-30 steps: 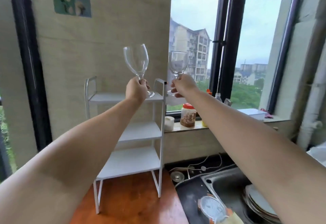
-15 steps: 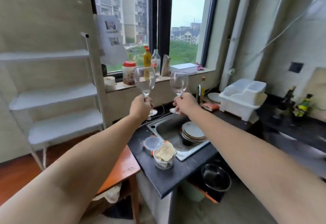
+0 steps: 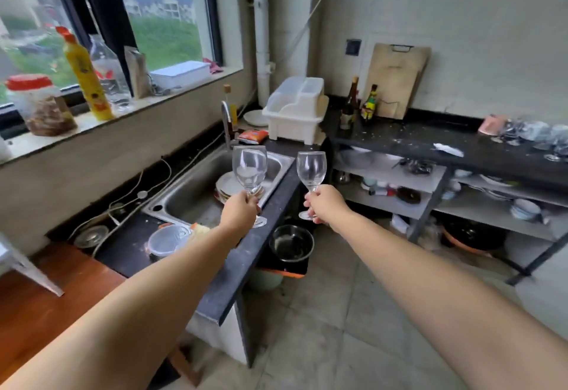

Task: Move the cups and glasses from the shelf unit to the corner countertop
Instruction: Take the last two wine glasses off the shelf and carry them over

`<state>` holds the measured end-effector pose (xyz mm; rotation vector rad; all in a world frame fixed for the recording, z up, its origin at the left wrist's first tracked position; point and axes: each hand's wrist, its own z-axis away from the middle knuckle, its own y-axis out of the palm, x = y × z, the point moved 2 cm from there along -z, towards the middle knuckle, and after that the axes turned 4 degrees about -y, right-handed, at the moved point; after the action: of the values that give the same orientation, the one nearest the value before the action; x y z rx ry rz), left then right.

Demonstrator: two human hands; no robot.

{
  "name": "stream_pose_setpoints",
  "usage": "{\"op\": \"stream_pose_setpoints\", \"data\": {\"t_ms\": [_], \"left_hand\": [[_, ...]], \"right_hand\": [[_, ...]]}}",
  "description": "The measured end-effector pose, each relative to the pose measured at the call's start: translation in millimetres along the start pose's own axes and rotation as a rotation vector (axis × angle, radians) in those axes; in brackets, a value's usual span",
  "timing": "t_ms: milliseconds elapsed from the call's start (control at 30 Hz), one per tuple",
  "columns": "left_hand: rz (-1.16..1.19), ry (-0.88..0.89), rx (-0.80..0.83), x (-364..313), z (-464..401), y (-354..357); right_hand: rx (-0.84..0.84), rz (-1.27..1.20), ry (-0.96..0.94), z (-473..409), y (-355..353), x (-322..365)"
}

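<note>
My left hand [image 3: 239, 212] grips the stem of a clear wine glass [image 3: 249, 168], held upright over the sink's right edge. A second, slightly smaller wine glass [image 3: 311, 169] stands upright in my right hand [image 3: 326, 205], which grips its stem over the floor gap beside the sink counter. The dark corner countertop [image 3: 430, 140] runs along the right wall, and several glasses and cups [image 3: 534, 134] stand blurred at its far right end. Only a white leg of the shelf unit [image 3: 27, 269] shows at the left edge, on the wooden table.
The steel sink [image 3: 190, 193] holds stacked plates. A white dish rack [image 3: 296, 110], two dark bottles [image 3: 359, 103] and a cutting board [image 3: 396, 79] sit in the corner. Bottles and a jar [image 3: 40, 103] line the windowsill. A metal bowl [image 3: 291, 243] sits low by the counter end.
The view has swung right, from the shelf unit past the sink to the corner countertop. Both hands have carried their wine glasses along and lowered them.
</note>
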<state>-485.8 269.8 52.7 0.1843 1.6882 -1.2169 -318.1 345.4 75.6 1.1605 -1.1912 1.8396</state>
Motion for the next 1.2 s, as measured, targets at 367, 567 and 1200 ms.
{"op": "stream_pose_setpoints", "data": {"t_ms": [367, 567, 1200], "left_hand": [[0.004, 0.167, 0.429, -25.7, 36.0, 137.9], [-0.071, 0.274, 0.621, -60.9, 78.1, 215.9], [0.008, 0.29, 0.809, -271.6, 152.5, 460.7]], "right_hand": [[-0.336, 0.004, 0.257, 52.2, -78.3, -107.6], [-0.507, -0.058, 0.366, 92.1, -144.3, -164.2], [-0.63, -0.056, 0.401, 77.6, -446.2, -251.6]]}}
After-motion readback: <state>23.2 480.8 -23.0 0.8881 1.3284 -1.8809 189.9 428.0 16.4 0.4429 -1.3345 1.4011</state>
